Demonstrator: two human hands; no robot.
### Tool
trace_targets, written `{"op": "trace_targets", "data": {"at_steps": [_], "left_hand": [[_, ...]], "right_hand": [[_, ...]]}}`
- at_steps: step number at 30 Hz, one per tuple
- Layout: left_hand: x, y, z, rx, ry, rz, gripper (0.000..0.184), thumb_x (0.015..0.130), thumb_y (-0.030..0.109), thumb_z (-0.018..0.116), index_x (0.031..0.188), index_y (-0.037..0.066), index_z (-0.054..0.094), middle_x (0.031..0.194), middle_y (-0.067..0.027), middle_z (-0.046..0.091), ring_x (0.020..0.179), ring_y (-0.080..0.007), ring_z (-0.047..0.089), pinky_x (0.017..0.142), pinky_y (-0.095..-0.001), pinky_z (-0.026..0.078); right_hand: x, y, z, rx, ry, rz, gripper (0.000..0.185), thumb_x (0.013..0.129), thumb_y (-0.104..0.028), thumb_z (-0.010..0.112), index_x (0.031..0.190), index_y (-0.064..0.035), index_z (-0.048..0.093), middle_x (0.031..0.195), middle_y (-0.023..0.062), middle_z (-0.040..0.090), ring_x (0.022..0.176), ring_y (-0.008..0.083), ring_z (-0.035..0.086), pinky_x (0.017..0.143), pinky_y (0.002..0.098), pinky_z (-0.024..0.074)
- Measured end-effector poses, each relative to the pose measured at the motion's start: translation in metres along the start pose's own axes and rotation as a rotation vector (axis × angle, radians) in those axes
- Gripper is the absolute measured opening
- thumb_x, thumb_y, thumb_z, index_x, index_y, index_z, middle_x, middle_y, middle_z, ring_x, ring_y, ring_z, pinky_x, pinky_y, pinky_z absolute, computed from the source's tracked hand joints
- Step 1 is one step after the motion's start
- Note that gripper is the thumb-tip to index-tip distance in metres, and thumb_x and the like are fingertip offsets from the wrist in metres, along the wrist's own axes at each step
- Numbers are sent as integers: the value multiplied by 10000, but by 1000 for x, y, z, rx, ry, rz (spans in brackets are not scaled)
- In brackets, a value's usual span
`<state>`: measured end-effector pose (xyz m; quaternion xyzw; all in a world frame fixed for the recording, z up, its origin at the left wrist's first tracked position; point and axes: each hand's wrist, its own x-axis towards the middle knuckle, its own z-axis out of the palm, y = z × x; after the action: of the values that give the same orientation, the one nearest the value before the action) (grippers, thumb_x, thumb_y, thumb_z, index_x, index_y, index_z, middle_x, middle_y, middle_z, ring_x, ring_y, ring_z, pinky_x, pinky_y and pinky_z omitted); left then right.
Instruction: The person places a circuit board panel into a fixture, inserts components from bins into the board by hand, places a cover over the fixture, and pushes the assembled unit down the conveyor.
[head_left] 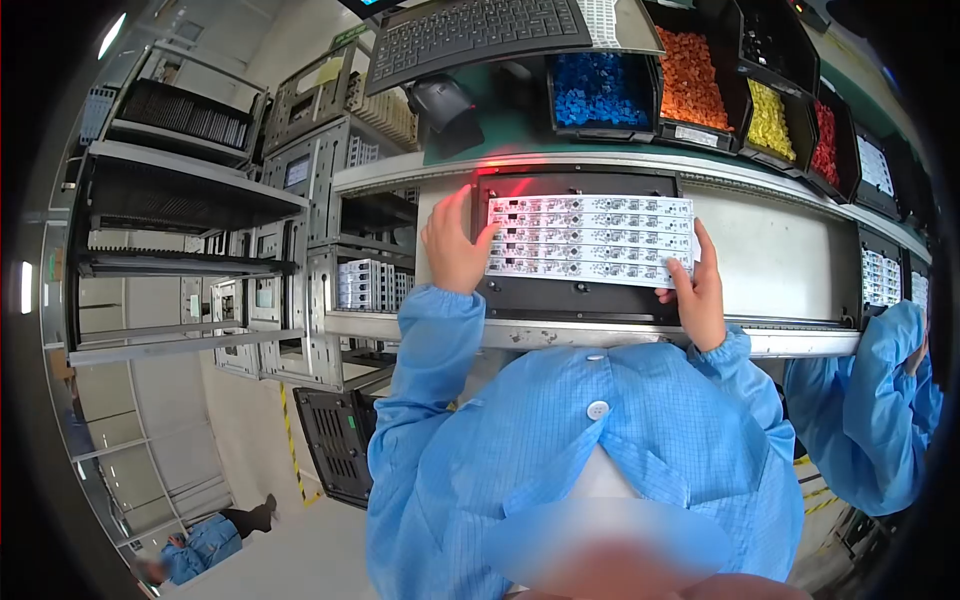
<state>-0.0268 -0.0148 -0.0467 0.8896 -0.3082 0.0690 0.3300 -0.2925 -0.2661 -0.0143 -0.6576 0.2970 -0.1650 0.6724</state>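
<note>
A white circuit board panel [590, 238] with several rows of parts lies slightly tilted over a black tray [570, 302] between the rails. My right hand [700, 290] pinches the panel's right end, thumb on top and fingers at the edge. At the panel's left end is my left hand [458, 240], thumb against the edge and fingers apart, pointing up beside the tray's left side. Red light falls on the tray's upper left corner and the panel's left part.
Bins of blue [600, 90], orange [692, 80], yellow [768, 118] and red parts [826, 143] stand beyond the rail. A keyboard [480, 40] and scanner [442, 100] sit at the top. Metal racks [190, 190] are left; a co-worker's sleeve [880, 400] is right.
</note>
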Motion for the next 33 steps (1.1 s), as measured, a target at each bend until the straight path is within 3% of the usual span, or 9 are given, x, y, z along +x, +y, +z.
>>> {"op": "trace_targets", "data": {"at_steps": [6, 9, 12, 19, 22, 26, 27, 30, 33], "left_hand": [[0, -7, -7, -22, -31, 11, 671, 771, 156, 896, 1393, 131, 645, 1323, -110, 609, 1267, -317, 575, 1096, -436, 439], [2, -18, 0, -188, -55, -6, 659, 793, 163, 892, 1403, 134, 645, 1339, -115, 586, 1294, -319, 550, 1115, -425, 422], [5, -22, 8, -206, -87, -6, 624, 844, 198, 848, 1430, 193, 632, 1372, -109, 557, 1311, -339, 511, 1120, -463, 392], [13, -27, 16, -63, -178, 11, 539, 927, 268, 779, 1447, 299, 642, 1409, -115, 523, 1335, -351, 470, 1132, -480, 371], [19, -24, 10, -65, -123, 56, 511, 851, 214, 861, 1342, 235, 720, 1356, -132, 556, 1298, -345, 508, 1122, -447, 405], [21, -29, 14, -32, -138, 108, 404, 793, 177, 890, 1176, 206, 766, 1332, -117, 582, 1302, -354, 506, 1083, -453, 423], [19, -24, 14, 12, -129, 129, 404, 797, 172, 883, 1182, 202, 762, 1333, -117, 586, 1301, -356, 507, 1084, -460, 422], [21, 0, 7, 154, -56, 211, 402, 808, 164, 859, 1196, 189, 754, 1331, -115, 594, 1297, -362, 510, 1083, -485, 410], [22, 48, 13, 125, -7, 269, 466, 811, 167, 836, 1265, 178, 733, 1328, -112, 591, 1308, -362, 506, 1086, -530, 378]], "right_hand": [[6, -3, -1, -17, -25, 22, 733, 1078, -46, 546, 1692, -109, 153, 1094, 107, 726, 700, 76, 635, 592, 225, 563], [7, -2, -3, -37, -34, 88, 743, 1053, -38, 588, 1680, -75, 190, 1321, 181, 670, 830, 138, 702, 657, 254, 604], [19, 32, -5, -312, 78, -308, 675, 1019, -66, 651, 1628, -47, 359, 1272, 161, 673, 958, 180, 694, 745, 302, 604], [28, 8, -24, -1078, 115, -446, 446, 897, -209, 794, 1298, -45, 688, 1050, 118, 625, 944, 317, 651, 765, 410, 566], [35, 6, -24, -1229, 84, -544, 320, 878, -179, 785, 1178, -85, 726, 1012, 87, 623, 938, 299, 647, 777, 429, 561], [53, 0, -41, -1048, -5, -557, 310, 871, -189, 795, 1159, -98, 725, 978, 73, 636, 929, 308, 640, 777, 440, 556], [59, -3, -41, -989, 1, -459, 361, 873, -184, 802, 1218, -117, 718, 1024, 88, 630, 970, 313, 624, 820, 434, 549], [81, 9, -42, -927, 70, -606, 416, 887, -159, 793, 1291, -147, 696, 1067, 109, 597, 1017, 314, 597, 879, 415, 534], [93, 11, -48, -920, -86, -499, 414, 905, -152, 783, 1305, -188, 681, 1067, 108, 548, 1060, 317, 564, 945, 406, 505]]}}
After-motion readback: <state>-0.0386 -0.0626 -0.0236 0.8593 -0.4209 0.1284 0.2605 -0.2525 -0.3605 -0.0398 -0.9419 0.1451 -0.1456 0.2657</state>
